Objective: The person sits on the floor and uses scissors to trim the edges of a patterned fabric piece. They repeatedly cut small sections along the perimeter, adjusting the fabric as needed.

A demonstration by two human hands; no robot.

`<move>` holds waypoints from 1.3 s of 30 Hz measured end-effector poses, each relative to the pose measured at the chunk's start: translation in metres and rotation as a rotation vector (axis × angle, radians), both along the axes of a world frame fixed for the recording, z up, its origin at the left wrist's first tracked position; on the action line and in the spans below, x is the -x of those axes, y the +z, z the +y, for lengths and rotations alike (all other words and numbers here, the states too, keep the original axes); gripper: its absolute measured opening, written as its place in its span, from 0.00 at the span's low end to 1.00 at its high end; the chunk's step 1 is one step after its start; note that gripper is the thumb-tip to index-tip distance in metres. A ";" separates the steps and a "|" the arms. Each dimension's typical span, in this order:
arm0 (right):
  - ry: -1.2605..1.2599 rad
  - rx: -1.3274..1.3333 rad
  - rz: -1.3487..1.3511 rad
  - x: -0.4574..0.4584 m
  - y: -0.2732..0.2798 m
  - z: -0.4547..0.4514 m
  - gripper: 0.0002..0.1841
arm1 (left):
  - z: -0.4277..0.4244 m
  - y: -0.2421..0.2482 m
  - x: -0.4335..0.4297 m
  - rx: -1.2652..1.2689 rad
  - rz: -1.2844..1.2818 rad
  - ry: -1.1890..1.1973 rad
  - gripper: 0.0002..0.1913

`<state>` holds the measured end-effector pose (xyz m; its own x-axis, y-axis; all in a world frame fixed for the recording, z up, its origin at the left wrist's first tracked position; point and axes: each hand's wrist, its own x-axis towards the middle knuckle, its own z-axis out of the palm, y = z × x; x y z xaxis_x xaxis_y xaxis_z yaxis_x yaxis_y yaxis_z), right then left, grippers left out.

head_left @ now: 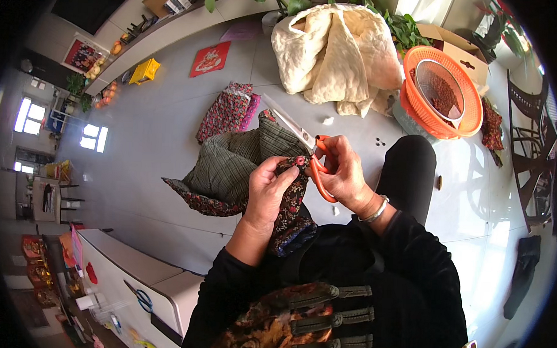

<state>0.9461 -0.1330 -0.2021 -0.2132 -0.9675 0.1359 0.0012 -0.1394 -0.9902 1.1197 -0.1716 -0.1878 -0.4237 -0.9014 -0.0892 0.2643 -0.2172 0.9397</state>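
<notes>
My left hand (271, 187) pinches the edge of a dark floral cloth piece (294, 193) between thumb and fingers. This cloth joins a grey-green striped fabric (230, 161), which looks quilted and spreads towards the floor at the left. In my right hand (345, 174) are scissors with orange handles (323, 185). Their metal blades (291, 124) point up and to the left, over the striped fabric. The pivot lies close to the left fingertips and the cloth edge. A silver-coloured bracelet (376, 209) circles my right wrist.
Folded floral cloth (228, 108) lies on the grey tiled floor beyond the striped fabric. A large cream cloth bundle (338, 56) is ahead, beside an orange basket (408, 89) holding a sieve (440, 92). A white cabinet (137, 256) bears another pair of scissors (140, 298). Chairs (533, 137) stand right.
</notes>
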 end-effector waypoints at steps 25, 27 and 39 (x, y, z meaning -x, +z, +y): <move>0.171 -0.149 0.391 0.022 -0.031 0.033 0.39 | -0.006 -0.016 0.004 0.068 -0.006 0.059 0.08; 0.120 -0.022 0.384 0.021 -0.030 0.038 0.38 | -0.006 -0.016 0.000 0.041 0.016 0.083 0.08; 0.060 0.220 0.629 0.028 -0.036 0.037 0.41 | -0.008 -0.020 -0.005 0.082 0.024 0.123 0.10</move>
<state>0.9185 -0.0957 -0.2384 0.0241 -0.9108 0.4121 -0.5530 -0.3555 -0.7535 1.1244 -0.1794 -0.2081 -0.3103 -0.9506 -0.0046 0.3069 -0.1048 0.9460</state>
